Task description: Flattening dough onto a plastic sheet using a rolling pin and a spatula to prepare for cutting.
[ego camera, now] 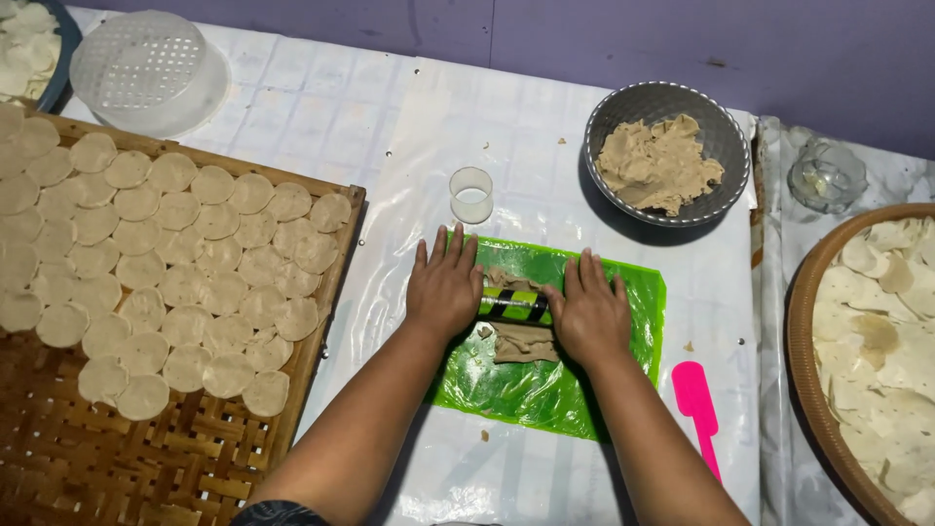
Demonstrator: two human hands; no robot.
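Both hands lie flat on a short roller (513,305) striped green and black — the left hand (445,287) on its left end, the right hand (587,314) on its right end, fingers stretched out forward and close together, palms pressing down rather than gripping. Under the roller sits a patch of tan dough (524,341), partly flattened, showing ahead of and behind the roller, on a bright green plastic sheet (638,302) spread over the white table cover (545,195).

To my eye this is the rolling step: the dough looks uneven and thick at its near edge, so the next stroke would want even pressure from both palms, and a light enough push that the sheet does not slide.

A small clear ring cutter (471,194) stands just beyond the sheet. A grey bowl (623,102) of more dough is at the far right, a pink spatula (698,404) lies beside the sheet, and cut rounds (185,263) fill the woven bamboo tray (146,458) on the left.
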